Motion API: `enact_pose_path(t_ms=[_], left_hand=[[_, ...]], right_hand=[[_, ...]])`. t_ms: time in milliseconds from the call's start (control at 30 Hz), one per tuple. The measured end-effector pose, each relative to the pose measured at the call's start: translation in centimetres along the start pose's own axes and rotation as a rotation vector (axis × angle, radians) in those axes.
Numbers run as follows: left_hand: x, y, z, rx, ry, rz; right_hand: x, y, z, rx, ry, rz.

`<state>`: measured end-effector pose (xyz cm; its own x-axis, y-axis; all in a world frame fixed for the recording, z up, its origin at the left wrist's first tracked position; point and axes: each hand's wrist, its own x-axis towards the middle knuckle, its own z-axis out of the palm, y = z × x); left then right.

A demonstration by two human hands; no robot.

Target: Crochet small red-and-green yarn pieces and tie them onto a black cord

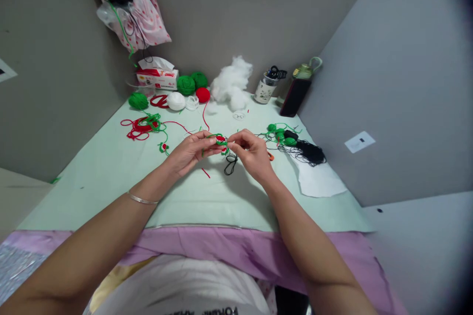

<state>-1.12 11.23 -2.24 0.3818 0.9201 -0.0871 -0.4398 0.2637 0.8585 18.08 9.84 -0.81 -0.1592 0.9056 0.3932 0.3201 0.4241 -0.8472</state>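
Observation:
A small crocheted piece [220, 140] in red and green yarn is held up over the middle of the table. My left hand [195, 150] pinches its left side between thumb and fingers. At its right edge my right hand [248, 151] has thumb and forefinger pressed together; whether a needle or hook is between them is too small to tell. A loop of black yarn [231, 165] hangs or lies just below the piece. Left of my left hand lies another little red and green crocheted piece [163, 147].
Tangled red and green yarn [144, 125] lies at left. Along the back stand a tissue box [158, 78], green yarn balls [186, 85], white stuffing [232, 83], a cup of tools [264, 89], a phone [295, 97] and a bottle [303, 71]. Black yarn [310, 151] and white paper [320, 179] lie right.

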Motion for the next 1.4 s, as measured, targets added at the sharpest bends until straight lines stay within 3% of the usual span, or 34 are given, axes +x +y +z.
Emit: enact_pose_path(t_ms=[400, 733, 1000, 1133, 1267, 1400], left_hand=[[0.1, -0.4, 0.0, -0.021, -0.032, 0.008], [0.0, -0.3, 0.0, 0.016, -0.040, 0.035], [0.1, -0.5, 0.1, 0.015, -0.040, 0.033], [0.2, -0.6, 0.3, 0.058, -0.025, 0.070], [0.1, -1.0, 0.3, 0.137, 0.037, 0.137], [0.0, -1.6, 0.5, 0.451, 0.133, 0.285]], right_hand=[[0.0, 0.6, -0.5, -0.213, 0.062, -0.080], [0.0, 0.8, -0.2, -0.126, 0.068, -0.086], [0.1, 1.2, -0.2, -0.084, 0.060, 0.001], [-0.1, 0.6, 0.2, -0.057, 0.046, -0.069], [-0.6, 0.0, 0.9, -0.266, 0.022, -0.258], [-0.7, 0.5, 1.2, -0.541, -0.049, -0.322]])
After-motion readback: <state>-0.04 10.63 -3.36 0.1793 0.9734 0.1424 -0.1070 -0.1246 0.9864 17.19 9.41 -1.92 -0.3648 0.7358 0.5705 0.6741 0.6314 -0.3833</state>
